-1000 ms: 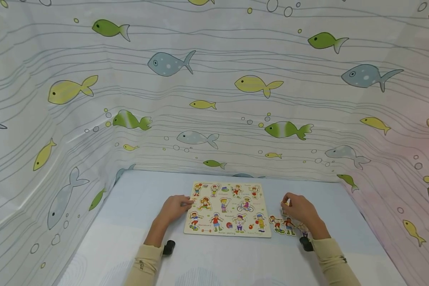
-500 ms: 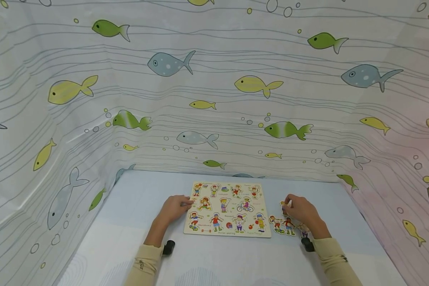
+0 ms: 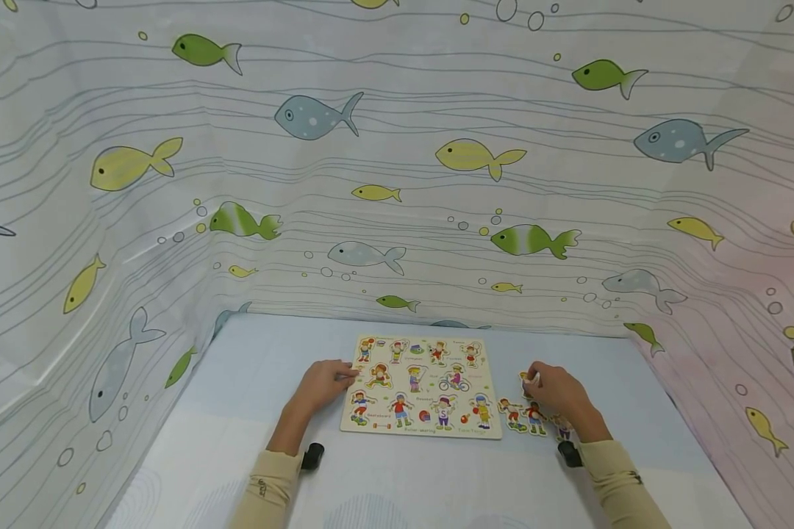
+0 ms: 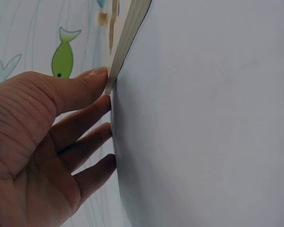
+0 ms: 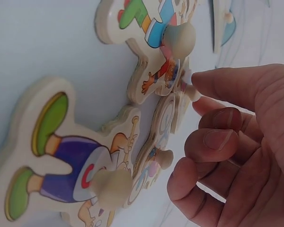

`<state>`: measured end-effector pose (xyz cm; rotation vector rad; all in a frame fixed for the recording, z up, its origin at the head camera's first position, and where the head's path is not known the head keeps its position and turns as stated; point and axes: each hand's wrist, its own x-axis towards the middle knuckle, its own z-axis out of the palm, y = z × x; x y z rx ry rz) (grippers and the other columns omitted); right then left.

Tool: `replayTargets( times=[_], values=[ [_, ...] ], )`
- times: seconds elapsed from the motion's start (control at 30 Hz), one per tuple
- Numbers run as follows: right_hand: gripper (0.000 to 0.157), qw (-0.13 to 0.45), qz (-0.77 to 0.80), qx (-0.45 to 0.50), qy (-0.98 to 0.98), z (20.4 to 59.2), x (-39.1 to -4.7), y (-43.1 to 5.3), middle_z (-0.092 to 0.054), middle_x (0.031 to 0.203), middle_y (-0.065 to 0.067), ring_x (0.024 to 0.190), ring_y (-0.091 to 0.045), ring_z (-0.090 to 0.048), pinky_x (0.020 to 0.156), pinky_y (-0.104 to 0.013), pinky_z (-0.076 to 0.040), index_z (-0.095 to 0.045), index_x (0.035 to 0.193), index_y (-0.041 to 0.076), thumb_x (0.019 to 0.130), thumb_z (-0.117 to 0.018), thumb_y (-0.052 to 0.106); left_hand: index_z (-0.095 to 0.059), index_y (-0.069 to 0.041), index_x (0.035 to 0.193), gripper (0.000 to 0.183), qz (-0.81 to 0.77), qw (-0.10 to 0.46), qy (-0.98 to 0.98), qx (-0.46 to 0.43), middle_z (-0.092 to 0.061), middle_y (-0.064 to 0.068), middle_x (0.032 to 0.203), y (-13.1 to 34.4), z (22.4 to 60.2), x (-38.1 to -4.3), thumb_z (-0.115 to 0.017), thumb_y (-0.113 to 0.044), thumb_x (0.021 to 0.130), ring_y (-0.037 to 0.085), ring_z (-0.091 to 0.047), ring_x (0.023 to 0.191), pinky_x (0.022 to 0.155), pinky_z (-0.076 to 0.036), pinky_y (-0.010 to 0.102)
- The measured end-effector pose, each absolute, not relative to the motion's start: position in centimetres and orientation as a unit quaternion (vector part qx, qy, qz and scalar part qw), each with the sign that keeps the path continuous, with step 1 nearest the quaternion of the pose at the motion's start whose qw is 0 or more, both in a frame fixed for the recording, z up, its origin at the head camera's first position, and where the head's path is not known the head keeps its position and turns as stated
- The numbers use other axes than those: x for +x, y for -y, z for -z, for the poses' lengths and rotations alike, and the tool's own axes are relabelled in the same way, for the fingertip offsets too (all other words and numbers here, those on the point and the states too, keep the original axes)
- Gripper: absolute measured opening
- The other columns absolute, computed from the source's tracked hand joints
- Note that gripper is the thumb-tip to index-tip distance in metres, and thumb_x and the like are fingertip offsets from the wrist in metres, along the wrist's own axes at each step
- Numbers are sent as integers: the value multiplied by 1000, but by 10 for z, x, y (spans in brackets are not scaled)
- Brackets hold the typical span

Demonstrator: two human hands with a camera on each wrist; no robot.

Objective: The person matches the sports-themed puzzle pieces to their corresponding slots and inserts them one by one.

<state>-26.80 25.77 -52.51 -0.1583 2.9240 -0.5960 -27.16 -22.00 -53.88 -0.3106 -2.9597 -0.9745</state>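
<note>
A wooden puzzle board (image 3: 397,432) printed with children playing sports lies flat on the table. At its left edge rests my left hand (image 3: 324,383); in the left wrist view the thumb (image 4: 87,87) touches the board's edge and the other fingers reach down to the tabletop. To the right of the board, my right hand (image 3: 556,386) pinches the small wooden knob of a puzzle piece (image 3: 525,382) between thumb and index finger. Its other fingers are curled in, holding nothing. Most of this piece is hidden by the hand and by nearer pieces in the right wrist view.
Several knobbed wooden figure pieces lie by the board's right side, among them a skateboarder (image 3: 514,416), a roller skater (image 3: 535,419) and a figure in purple shorts (image 5: 75,156). A fish-patterned sheet (image 3: 437,220) walls the table (image 3: 397,477) at the back and sides.
My right hand has lowered slightly and tilted the pinched puzzle piece, staying right of the board. The left hand keeps its place at the board's edge.
</note>
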Motion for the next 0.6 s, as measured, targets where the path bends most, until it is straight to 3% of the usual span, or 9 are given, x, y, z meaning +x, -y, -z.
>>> replayTargets(
  times=[0.6],
  values=[
    [19, 72, 174, -49, -981, 528, -265, -256, -54, 70, 0, 58, -17, -48, 49, -30, -40, -62, 103, 7, 94, -66, 23, -77, -11, 107, 19, 303, -3, 948, -96, -68, 9, 123, 219, 535, -269, -73, -14, 89, 34, -55, 124, 107, -39, 53]
  ],
)
